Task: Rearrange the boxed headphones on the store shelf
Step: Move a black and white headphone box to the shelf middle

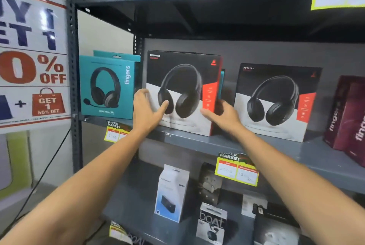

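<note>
A black, white and red headphone box (183,78) stands upright on the grey middle shelf (276,152). My left hand (147,109) grips its left edge, thumb across the front. My right hand (223,115) holds its lower right edge, fingers wrapped around the red side. A matching second box (276,102) stands to the right, apart from the first. A teal headset box (107,86) stands at the left end, with another teal box behind it. A sliver of teal shows behind the held box.
Dark red boxes (349,118) stand at the shelf's right end. The lower shelf holds a white speaker box (171,193), an earbuds box (212,223) and other small packs. Yellow price tags (237,169) hang on the shelf edges. A sale poster (32,57) stands left of the rack upright (74,86).
</note>
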The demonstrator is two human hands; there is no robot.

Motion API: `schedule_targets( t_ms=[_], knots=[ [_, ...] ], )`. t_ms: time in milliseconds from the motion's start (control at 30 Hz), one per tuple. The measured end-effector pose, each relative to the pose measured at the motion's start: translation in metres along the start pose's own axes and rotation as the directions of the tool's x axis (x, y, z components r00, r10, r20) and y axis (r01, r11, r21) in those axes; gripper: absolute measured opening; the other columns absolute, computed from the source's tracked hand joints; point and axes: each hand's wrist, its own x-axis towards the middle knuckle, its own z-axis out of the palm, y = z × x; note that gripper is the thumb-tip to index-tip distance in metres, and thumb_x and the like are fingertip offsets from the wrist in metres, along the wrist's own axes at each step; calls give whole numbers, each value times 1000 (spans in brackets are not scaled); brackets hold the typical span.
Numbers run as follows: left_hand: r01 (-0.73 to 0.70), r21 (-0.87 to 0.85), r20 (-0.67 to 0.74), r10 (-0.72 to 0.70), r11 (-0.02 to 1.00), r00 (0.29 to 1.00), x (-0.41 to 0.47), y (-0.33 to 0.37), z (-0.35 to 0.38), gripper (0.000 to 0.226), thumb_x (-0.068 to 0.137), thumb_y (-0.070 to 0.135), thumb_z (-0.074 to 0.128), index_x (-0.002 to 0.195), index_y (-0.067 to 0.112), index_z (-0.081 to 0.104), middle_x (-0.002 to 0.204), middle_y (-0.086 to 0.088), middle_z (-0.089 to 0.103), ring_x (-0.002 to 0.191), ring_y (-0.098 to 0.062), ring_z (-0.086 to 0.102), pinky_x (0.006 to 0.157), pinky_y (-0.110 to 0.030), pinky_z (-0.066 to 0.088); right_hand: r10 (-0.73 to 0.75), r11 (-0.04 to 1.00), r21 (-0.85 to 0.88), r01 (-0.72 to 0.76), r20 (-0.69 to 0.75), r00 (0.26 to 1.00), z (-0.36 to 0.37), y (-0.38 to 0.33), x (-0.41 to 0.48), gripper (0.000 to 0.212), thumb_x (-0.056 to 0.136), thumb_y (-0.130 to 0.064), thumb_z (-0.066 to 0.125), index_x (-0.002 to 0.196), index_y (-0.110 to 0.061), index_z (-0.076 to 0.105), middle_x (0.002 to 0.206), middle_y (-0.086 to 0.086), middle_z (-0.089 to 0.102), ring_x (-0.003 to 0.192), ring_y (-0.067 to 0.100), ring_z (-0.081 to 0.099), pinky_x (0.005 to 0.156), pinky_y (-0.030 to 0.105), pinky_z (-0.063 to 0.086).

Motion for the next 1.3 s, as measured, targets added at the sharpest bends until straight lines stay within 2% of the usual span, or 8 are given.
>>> schedule_targets(
  t_ms=[133,267,367,567,900,1067,1200,1300],
  knots=[
    [158,-241,259,-94,958,961,-1,0,1,98,72,56,75,149,17,29,150,-4,43,135,-23,44,109,-37,37,-7,985,174,-8,86,996,-45,26,-11,51,73,-37,81,116,-20,60,111,1,70,103,16,65,89,31,52],
    [209,-215,526,-67,954,848,-3,-2,3,92,70,70,58,146,22,39,142,0,53,124,-17,50,101,-32,37,-39,987,155,32,38,999,-54,33,-18,58,63,-55,76,113,-31,59,111,-4,69,102,13,64,86,24,48],
    [235,-258,489,-83,937,868,-2,2,3,93,67,77,55,143,24,46,140,1,57,122,-16,53,107,-35,39,-56,992,109,59,-28,998,-49,28,-21,51,66,-63,67,106,-33,62,106,-9,70,97,7,65,83,24,48],
    [293,-248,418,-171,923,892,-1,14,8,85,64,80,53,125,22,64,116,5,66,104,-18,63,89,-28,42,-69,996,46,77,-150,986,-48,23,-23,19,83,-52,63,93,-36,65,92,-21,68,82,-8,63,71,16,43],
    [263,-227,367,-168,938,915,-13,18,4,63,88,58,57,132,13,59,131,-6,64,110,-21,59,92,-33,45,-67,984,158,81,-92,993,-52,20,-30,35,68,-57,72,93,-33,67,98,-13,72,95,9,67,82,24,50],
    [165,-195,306,-100,967,947,-26,20,8,55,88,51,61,125,10,62,120,-8,67,98,-17,58,81,-27,42,-74,972,217,87,-63,995,-61,22,-41,45,62,-51,80,100,-32,67,96,-17,74,92,6,68,77,16,51],
    [129,-167,398,-53,978,916,-31,50,32,57,88,56,58,127,16,62,116,-4,67,106,-24,61,81,-24,41,-63,967,237,94,-132,989,-100,30,-50,34,74,-31,79,105,-25,66,101,-10,73,91,3,67,77,16,50],
    [88,-208,460,18,974,888,-38,88,64,62,90,53,57,136,11,54,134,-11,62,123,-30,57,94,-28,41,-46,970,222,98,-230,972,-144,36,-58,25,83,-15,73,105,-22,64,100,-8,71,86,-3,66,76,14,50]
  ],
)
